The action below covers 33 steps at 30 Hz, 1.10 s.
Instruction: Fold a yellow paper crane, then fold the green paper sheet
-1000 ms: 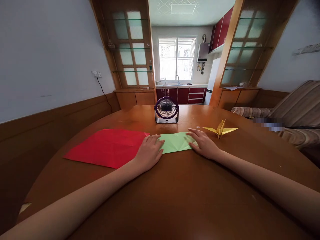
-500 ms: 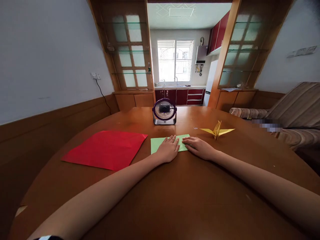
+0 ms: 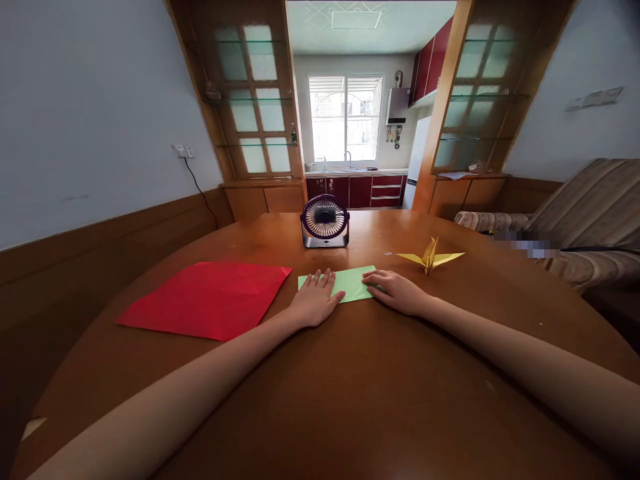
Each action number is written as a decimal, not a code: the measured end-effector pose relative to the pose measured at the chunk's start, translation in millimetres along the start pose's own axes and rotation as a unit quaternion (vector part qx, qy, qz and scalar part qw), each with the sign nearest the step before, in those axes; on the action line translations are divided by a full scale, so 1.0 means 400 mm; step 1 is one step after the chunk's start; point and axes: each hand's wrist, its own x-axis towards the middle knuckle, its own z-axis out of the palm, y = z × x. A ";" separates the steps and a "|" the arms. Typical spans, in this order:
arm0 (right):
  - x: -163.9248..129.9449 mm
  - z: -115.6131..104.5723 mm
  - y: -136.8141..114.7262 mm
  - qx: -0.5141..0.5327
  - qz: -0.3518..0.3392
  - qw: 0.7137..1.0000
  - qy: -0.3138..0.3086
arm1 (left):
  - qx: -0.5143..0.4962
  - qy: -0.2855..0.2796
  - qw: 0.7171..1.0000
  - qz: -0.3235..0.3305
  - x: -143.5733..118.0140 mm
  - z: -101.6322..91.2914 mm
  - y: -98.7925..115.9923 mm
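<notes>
Forearms stretch forward over the bench [image 3: 350, 400], both hands flat and open, palms down. The left hand [image 3: 314, 301] presses the near left part of the folded green paper [image 3: 353, 283]; the right hand [image 3: 397, 291] its right end. Red paper [image 3: 205, 299] lies left, yellow paper crane [image 3: 429, 257] right, small fan [image 3: 325, 221] beyond.

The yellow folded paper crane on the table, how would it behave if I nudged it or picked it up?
The yellow folded paper crane is thin paper, so it is probably very light and would slide on the glossy brown wooden table. It stands on a narrow base with wings spread, so a nudge would likely tip it. Its fine points look easy to crush.
</notes>
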 end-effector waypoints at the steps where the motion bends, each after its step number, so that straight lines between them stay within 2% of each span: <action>1: 0.000 0.000 0.001 0.000 -0.001 1.000 0.000 | -0.003 0.003 1.000 -0.006 -0.004 -0.001 -0.004; 6: -0.002 -0.003 -0.002 0.005 -0.010 1.000 -0.005 | -0.003 -0.007 1.000 -0.021 -0.038 -0.010 -0.029; 10: 0.000 -0.013 -0.031 -0.005 -0.033 0.999 -0.014 | -0.009 -0.009 1.000 -0.012 -0.073 -0.013 -0.049; 15: 0.011 -0.020 -0.086 -0.108 -0.040 0.993 -0.027 | -0.012 -0.012 1.000 0.003 -0.092 -0.014 -0.059; 18: 0.023 -0.016 -0.106 -0.120 -0.043 0.992 -0.024 | -0.003 -0.012 1.000 0.000 -0.093 -0.016 -0.054; 22: 0.056 0.010 -0.126 -0.053 -0.027 0.998 -0.008 | 0.015 -0.005 1.000 0.006 -0.095 -0.016 -0.046; 26: 0.097 0.062 -0.151 0.027 0.013 0.999 -0.034 | 0.022 0.015 0.999 0.018 -0.102 -0.014 -0.042; 30: 0.112 0.105 -0.160 0.016 0.031 0.996 -0.081 | 0.017 0.007 1.000 0.013 -0.105 -0.013 -0.042; 33: 0.109 0.110 -0.157 0.005 0.036 0.994 -0.099 | 0.009 0.000 1.000 0.014 -0.102 -0.012 -0.044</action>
